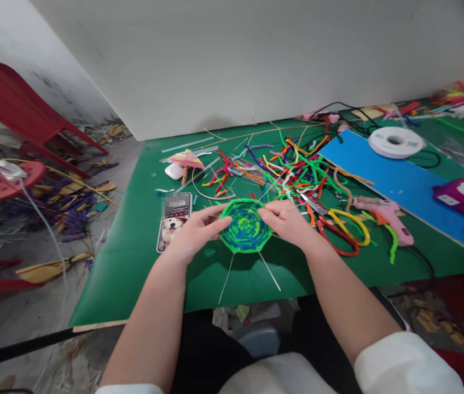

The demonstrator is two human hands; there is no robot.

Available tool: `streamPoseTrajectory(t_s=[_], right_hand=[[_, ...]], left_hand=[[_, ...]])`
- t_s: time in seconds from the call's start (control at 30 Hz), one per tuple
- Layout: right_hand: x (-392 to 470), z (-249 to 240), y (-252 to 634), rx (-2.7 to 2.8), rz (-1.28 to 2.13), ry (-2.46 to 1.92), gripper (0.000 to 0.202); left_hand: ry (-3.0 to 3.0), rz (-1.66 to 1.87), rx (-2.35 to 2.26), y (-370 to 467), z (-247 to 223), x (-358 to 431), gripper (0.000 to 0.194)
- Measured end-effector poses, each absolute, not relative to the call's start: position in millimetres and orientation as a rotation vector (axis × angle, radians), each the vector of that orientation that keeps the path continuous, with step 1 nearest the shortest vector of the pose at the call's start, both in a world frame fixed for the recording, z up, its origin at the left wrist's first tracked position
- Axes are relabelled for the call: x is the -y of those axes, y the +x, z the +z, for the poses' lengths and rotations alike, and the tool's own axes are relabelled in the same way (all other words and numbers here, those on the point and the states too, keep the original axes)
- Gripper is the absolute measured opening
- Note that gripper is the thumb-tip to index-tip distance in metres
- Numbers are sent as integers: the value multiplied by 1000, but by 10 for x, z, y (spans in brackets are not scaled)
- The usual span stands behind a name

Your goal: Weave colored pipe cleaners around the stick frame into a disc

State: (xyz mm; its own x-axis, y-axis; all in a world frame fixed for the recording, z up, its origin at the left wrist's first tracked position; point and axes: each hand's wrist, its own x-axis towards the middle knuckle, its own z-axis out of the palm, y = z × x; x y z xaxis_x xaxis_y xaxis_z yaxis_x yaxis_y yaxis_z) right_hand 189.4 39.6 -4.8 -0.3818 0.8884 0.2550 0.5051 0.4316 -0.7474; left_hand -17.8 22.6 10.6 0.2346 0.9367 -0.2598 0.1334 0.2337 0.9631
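Observation:
A round woven disc [245, 225] in green and blue, with a bright green rim and thin pale rods sticking out, is held above the front part of the green table. My left hand [203, 227] pinches its left edge between thumb and fingers. On the right edge, my right hand [281, 219] is closed with the thumb on top of the rim. Two of the rods [270, 271] point down toward the table's front edge. Beyond the disc lies a pile of colourful fuzzy stems [297, 164].
Left of the hands lie a phone [172, 221] and a small toy umbrella [186, 160]. To the right are scissors [341, 232], a pink glue gun [388, 216], a blue board [383, 183] and a white spool [396, 142]. A red chair [22, 98] stands at left.

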Motion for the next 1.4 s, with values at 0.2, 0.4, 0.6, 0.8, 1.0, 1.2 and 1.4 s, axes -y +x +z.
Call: streamPoseTrajectory(t_s=[0.2, 0.4, 0.6, 0.8, 1.0, 1.2, 1.4], right_hand=[[-464, -41, 2017, 1898, 385, -1343, 38], [-447, -71, 1967, 2010, 240, -1398, 36], [-428, -71, 1944, 2094, 218, -1392, 35], [-450, -55, 1969, 2085, 224, -1428, 36], [-546, -108, 2097, 2021, 196, -1646, 36], [-635, -83, 2316, 1677, 164, -1998, 36], [-669, -68, 2458, 1561, 143, -1990, 36]], left_hand=[[1318, 1426, -1710, -400, 207, -219, 33], [2516, 950, -1522, -78, 297, 1, 18], [2558, 578, -1447, 163, 90, -44, 22], [2407, 758, -1399, 115, 150, -67, 20], [1887, 1210, -1672, -210, 348, -49, 14], [1618, 1419, -1735, -491, 417, -65, 13], [2026, 803, -1908, -493, 161, -243, 23]])
